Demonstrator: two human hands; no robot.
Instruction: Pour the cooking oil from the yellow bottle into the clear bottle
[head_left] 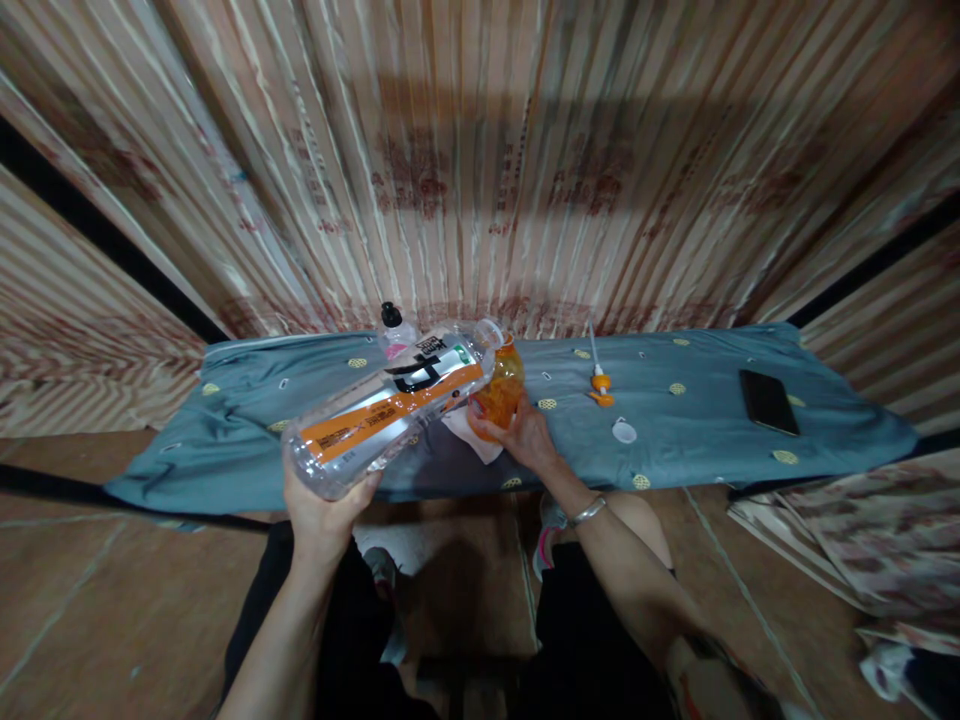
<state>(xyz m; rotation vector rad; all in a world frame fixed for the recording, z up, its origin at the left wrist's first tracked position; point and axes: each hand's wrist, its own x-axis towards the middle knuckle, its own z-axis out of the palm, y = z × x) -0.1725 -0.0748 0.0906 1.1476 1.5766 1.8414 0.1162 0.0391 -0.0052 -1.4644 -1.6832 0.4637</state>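
My left hand (322, 510) is wrapped round the base of a large clear plastic bottle (390, 405) with an orange and silver label. The bottle is tilted, its mouth at the opening of a small orange see-through bottle (499, 395). Around that orange bottle my right hand (521, 435) is closed. Whether liquid is flowing between them I cannot tell. A white tissue or cloth (476, 440) lies under the orange bottle. To the right are an orange pump top (601, 385) with a clear tube and a white round cap (624, 431).
A clear bottle with a black top (391, 325) stands behind the large bottle. A dark phone-like slab (769, 402) lies at the right of the narrow cloth-covered table (697, 440). Pleated curtains (480, 150) hang behind, and black frame bars (112, 230) slant at both sides.
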